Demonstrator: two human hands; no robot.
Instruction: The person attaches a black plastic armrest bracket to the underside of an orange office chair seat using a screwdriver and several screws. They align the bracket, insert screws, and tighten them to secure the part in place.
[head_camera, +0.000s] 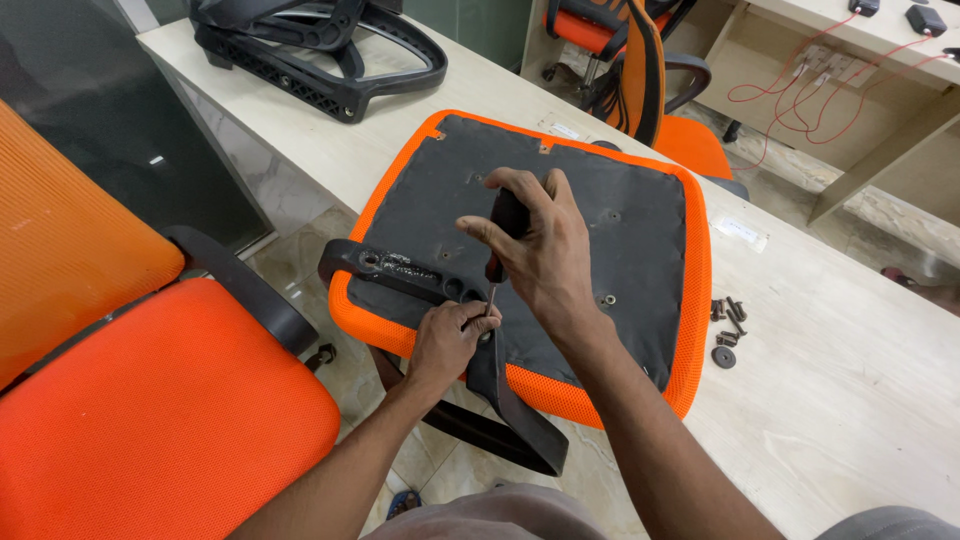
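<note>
Head view, right hand: the right hand (545, 250) is closed in a fist round the dark handle of a screwdriver with a red collar and thin metal shaft (497, 262), held upright, tip down.
Head view, left hand: the left hand (452, 338) sits just below the right; its fingertips (486, 316) pinch together at the foot of the shaft. What they pinch is too small to tell.
Armrest: directly under the tip lies a black plastic chair armrest bracket (420, 278), its mounting plate flat on the seat's near-left edge, its arm hanging off below the grip.
Seat: an upturned chair seat with orange mesh rim and black fabric underside (600, 190) lies beneath both hands, stretching away behind them.
Table: a pale wood-grain tabletop (840, 400) carries the seat.
Fasteners: a small pile of dark bolts and a washer (727, 325) lies right of the grip, well apart.
Surroundings: an orange mesh office chair (150, 420) stands left of the hands; a black plastic chair-back frame (320, 50) rests far beyond them.
</note>
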